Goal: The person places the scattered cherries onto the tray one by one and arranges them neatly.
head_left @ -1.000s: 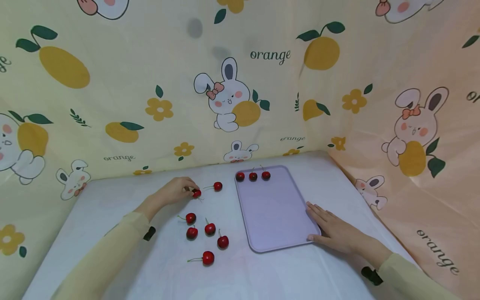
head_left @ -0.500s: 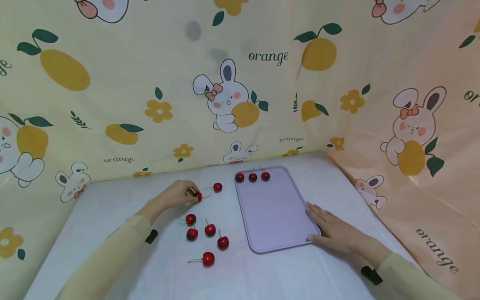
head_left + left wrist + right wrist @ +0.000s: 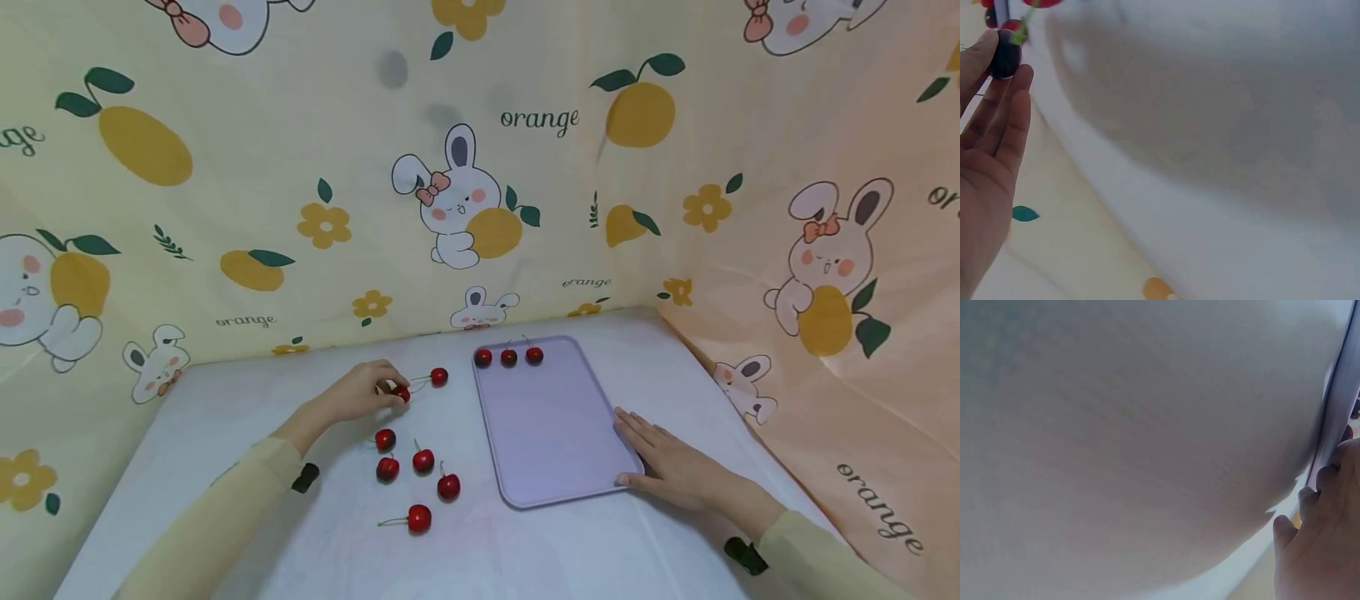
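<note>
My left hand point(image 3: 362, 392) pinches a dark red cherry point(image 3: 1005, 56) between thumb and fingertips, left of the tray. In the head view that cherry point(image 3: 402, 394) shows just past the fingertips, partly covered by them. My right hand point(image 3: 671, 460) lies with fingers extended along the right edge of the lilac tray point(image 3: 555, 425), near its front right corner. In the right wrist view the right hand point(image 3: 1325, 525) is beside the tray's side point(image 3: 1335, 412). Three cherries stand in a row at the tray's back left, the middle one point(image 3: 508, 357) between two others.
Another cherry point(image 3: 438, 377) lies between the left hand and the tray. Nearer the front, several stemmed cherries are spread on the white tabletop point(image 3: 330, 542), one of them point(image 3: 419, 519) closest to the front. A patterned cloth point(image 3: 337, 150) stands behind the table and along its right side.
The left hand has shifted slightly right with the cherry between its fingertips, and that cherry's stem has swung toward the tray. The right hand keeps its place at the tray edge.
</note>
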### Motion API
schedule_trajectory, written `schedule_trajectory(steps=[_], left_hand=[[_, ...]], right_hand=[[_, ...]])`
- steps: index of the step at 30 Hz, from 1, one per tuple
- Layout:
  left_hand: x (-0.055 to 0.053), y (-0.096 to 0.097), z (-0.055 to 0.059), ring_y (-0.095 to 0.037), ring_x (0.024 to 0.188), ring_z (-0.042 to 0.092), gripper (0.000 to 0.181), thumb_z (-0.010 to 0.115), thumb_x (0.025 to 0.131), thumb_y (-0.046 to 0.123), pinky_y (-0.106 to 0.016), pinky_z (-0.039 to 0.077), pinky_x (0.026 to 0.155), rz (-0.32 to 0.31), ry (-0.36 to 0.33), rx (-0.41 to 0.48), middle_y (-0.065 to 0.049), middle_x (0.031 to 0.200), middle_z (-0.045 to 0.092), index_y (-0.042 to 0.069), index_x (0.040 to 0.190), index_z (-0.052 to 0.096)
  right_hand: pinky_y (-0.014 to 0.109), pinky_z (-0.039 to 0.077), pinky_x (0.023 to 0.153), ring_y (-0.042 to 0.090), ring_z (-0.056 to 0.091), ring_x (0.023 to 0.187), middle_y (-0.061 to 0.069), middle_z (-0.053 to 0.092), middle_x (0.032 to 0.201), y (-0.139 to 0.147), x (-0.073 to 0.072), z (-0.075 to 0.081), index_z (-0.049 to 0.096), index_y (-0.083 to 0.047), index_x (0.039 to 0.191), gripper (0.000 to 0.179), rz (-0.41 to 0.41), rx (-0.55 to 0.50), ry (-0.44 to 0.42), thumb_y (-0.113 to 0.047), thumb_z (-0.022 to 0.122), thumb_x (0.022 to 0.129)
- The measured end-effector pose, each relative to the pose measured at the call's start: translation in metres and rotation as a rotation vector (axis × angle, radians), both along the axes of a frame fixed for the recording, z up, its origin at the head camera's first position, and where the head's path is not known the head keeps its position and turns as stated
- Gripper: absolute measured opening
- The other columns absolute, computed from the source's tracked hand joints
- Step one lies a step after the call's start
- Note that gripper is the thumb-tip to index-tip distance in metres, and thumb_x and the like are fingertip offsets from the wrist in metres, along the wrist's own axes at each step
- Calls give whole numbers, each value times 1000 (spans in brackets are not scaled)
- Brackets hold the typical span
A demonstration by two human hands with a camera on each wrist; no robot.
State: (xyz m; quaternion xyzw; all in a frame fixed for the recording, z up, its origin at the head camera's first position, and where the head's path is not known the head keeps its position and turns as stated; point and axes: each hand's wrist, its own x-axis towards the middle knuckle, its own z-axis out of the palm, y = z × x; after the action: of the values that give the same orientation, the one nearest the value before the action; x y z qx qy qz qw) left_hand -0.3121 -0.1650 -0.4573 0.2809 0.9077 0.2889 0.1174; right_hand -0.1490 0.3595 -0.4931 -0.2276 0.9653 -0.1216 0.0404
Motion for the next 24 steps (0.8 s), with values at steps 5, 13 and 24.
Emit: schedule_trajectory(steps=[5,13,24], left_hand=[[4,8,10,-17,99,67,30,77,95,16,-37,58,89,-20,43,37,0,115,72,8,124,73],[7,35,17,-16,98,69,31,77,96,19,-32,58,84,-61,77,118,-2,119,72,9,126,72],[4,76,11,-15,91,66,30,78,95,13,-29,58,84,-73,99,189,-1,114,69,10,124,73]], right_hand=[[59,26,119,42,26,154,18,23,170,0,0,1,30,-1,162,90,-11,8,-6,-60,57,100],[59,26,120,42,25,154,18,23,170,0,-1,0,30,-1,162,90,-11,8,-1,-61,57,100],[61,27,119,44,27,153,19,24,169,0,-1,-1,31,0,161,89,1,0,12,-59,58,100]])
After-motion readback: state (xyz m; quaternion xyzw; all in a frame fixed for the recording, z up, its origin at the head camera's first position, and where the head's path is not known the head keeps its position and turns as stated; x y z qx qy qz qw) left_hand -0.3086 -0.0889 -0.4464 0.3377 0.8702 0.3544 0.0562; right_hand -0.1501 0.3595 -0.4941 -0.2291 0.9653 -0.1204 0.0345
